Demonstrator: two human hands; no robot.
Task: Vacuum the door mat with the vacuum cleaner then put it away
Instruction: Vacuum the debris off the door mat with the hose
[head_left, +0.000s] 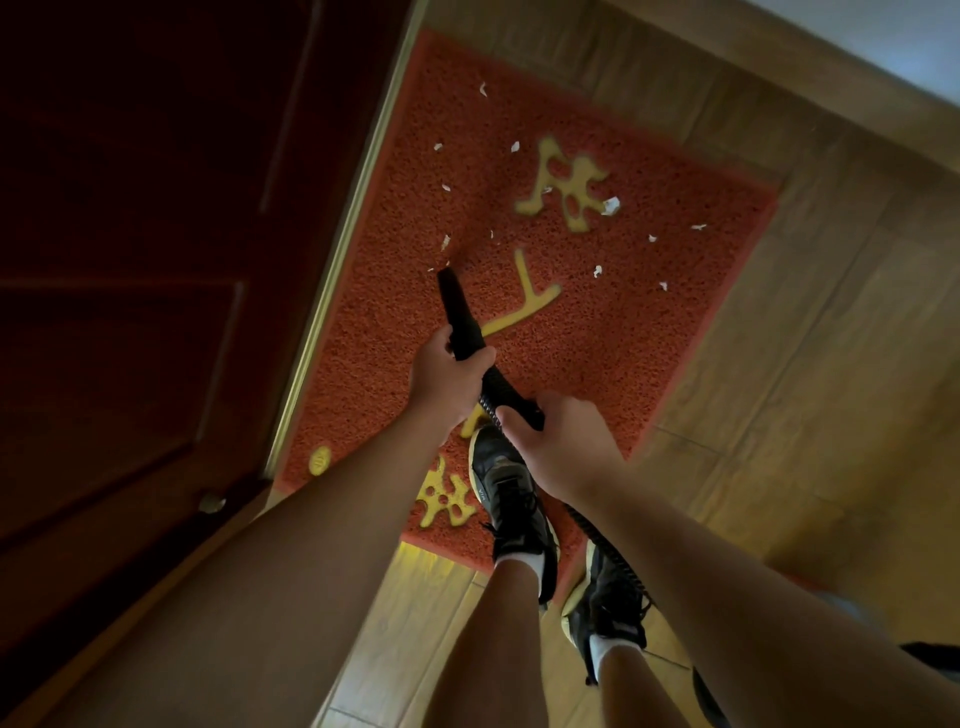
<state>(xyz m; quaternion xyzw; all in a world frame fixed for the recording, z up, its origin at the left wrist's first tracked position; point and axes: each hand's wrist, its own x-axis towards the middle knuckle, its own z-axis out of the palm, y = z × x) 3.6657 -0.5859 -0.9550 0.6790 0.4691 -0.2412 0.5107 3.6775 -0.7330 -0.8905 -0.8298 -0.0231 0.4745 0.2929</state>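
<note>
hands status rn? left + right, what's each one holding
left hand: closed, gripping the black vacuum nozzle.
right hand: closed, gripping the hose just behind the nozzle.

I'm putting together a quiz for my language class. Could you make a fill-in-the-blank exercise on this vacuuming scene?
1. The coarse red door mat bears large characters coloured ____.
2. The small torn paper scraps scattered over the mat are coloured ____.
3. Of the left hand and the right hand, the one gripping nearer the tip of the black tapered vacuum nozzle is the ____.

Missing words: yellow; white; left.
</note>
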